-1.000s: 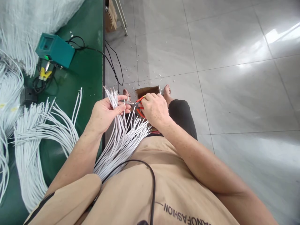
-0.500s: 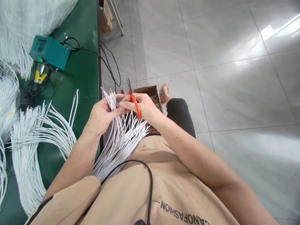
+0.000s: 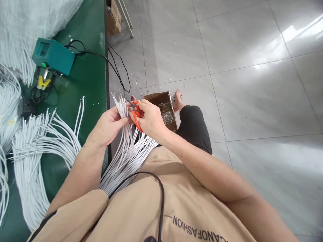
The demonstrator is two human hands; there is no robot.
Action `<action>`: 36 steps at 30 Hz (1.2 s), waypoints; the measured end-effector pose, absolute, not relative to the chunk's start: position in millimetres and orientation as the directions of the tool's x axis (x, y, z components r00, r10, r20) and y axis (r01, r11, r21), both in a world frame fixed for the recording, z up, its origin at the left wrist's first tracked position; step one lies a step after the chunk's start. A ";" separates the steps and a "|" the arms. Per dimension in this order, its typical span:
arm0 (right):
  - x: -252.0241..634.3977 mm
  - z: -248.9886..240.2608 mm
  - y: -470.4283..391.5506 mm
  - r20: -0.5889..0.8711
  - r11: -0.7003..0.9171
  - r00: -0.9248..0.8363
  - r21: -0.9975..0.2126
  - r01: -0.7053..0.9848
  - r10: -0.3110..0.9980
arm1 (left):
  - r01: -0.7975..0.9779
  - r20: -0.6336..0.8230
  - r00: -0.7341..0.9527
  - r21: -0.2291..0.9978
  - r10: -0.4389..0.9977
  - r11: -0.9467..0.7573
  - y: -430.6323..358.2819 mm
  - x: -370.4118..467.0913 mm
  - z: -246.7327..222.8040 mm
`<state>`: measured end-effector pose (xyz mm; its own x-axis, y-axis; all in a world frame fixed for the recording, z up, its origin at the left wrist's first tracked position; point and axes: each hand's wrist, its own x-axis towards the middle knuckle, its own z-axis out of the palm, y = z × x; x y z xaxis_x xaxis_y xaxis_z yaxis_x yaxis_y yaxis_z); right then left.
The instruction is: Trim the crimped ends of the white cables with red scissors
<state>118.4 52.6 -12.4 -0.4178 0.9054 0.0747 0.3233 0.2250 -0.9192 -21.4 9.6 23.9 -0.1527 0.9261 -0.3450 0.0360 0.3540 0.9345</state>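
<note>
My left hand (image 3: 108, 125) is closed around a bunch of white wires (image 3: 125, 134), whose stripped-looking tips stick up past the fingers. The rest of the bunch fans down over my lap. In my right hand (image 3: 153, 117) is a pair of scissors with orange handles (image 3: 137, 122). Their dark blades point left at the upper part of the wires, close to the left fingertips. Whether the blades touch a wire I cannot tell.
On the green table (image 3: 88, 77) at left lie more white wire bundles (image 3: 30, 168) and a teal box-shaped device (image 3: 54, 55) with a yellow clip (image 3: 43, 82). A cardboard box (image 3: 168, 116) holding small bits stands on the floor between the legs. Black cables (image 3: 118, 72) hang off the table edge.
My right hand has turned the scissors from pointing up and away to pointing left at the wires, with its fingers now in the handles. My left hand keeps its hold.
</note>
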 end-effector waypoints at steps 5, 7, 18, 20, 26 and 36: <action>119.2 -18.3 50.3 0.014 0.133 -0.366 -0.944 0.301 0.930 | 0.166 -0.301 -0.247 0.924 0.921 0.346 11.4 -33.7 20.5; 120.5 -18.5 50.7 0.041 0.160 -0.373 -0.943 0.293 0.927 | 0.173 -0.265 -0.258 0.934 0.929 0.314 12.3 -34.1 17.5; 138.4 -23.7 58.4 -0.077 0.291 -0.504 -0.739 0.608 0.860 | 0.102 -0.217 -0.304 0.961 0.927 0.259 12.0 -25.0 15.3; 138.3 -21.2 57.7 -0.086 0.329 -0.527 -0.693 0.641 0.845 | 0.124 -0.207 -0.310 0.959 0.928 0.256 12.0 -24.4 14.8; 141.3 -8.4 61.3 -0.130 0.424 -0.582 -0.562 0.710 0.803 | 0.277 -0.122 -0.355 0.933 0.927 0.229 11.4 -24.9 9.7; 142.0 -10.7 58.1 -0.184 0.392 -0.562 -0.544 0.742 0.806 | 0.364 -0.071 -0.367 0.907 0.927 0.213 8.8 -20.8 8.8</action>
